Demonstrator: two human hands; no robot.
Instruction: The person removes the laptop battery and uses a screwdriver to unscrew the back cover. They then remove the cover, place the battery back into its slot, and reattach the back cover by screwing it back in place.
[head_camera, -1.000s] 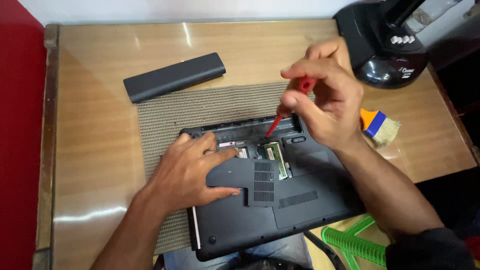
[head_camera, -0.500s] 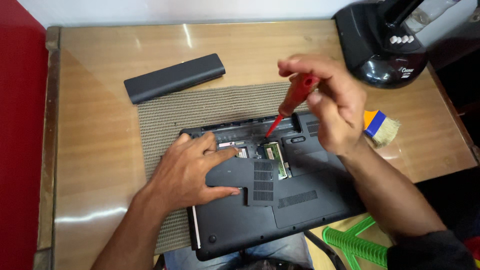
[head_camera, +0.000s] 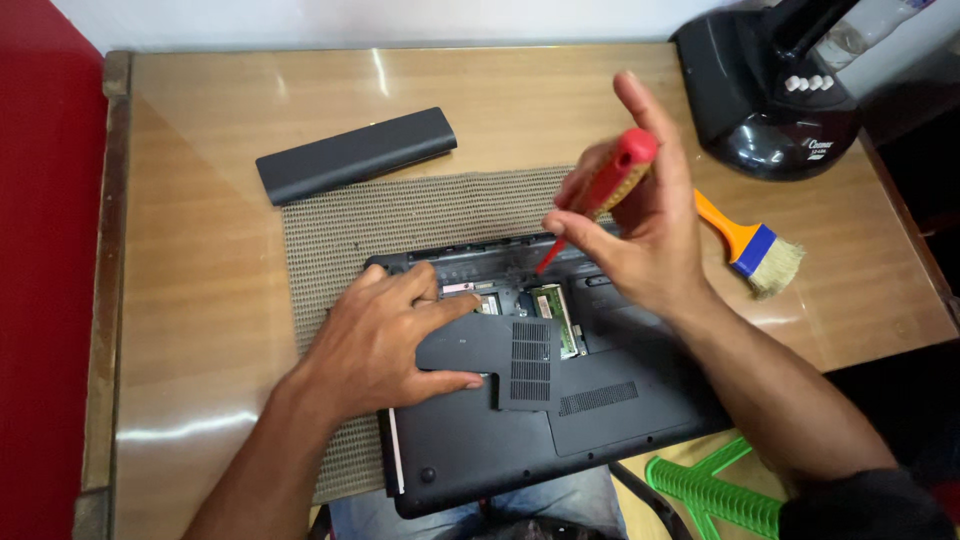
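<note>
A black laptop (head_camera: 600, 410) lies upside down on a woven mat (head_camera: 400, 225). My left hand (head_camera: 385, 335) rests flat on its loose access cover (head_camera: 500, 355), which is shifted aside to show green circuit boards (head_camera: 553, 315). Above the open bay my right hand (head_camera: 640, 215) grips a red-handled screwdriver (head_camera: 610, 185), tip pointing down toward the laptop's rear edge.
A black laptop battery (head_camera: 355, 155) lies on the wooden table (head_camera: 200, 250) behind the mat. An orange-handled brush (head_camera: 750, 245) sits at the right, near a black lamp base (head_camera: 770, 90). A green plastic stool (head_camera: 710, 490) shows below the table's front edge.
My right hand has lifted the screwdriver up from the laptop and turned it more upright. My left hand stays on the cover.
</note>
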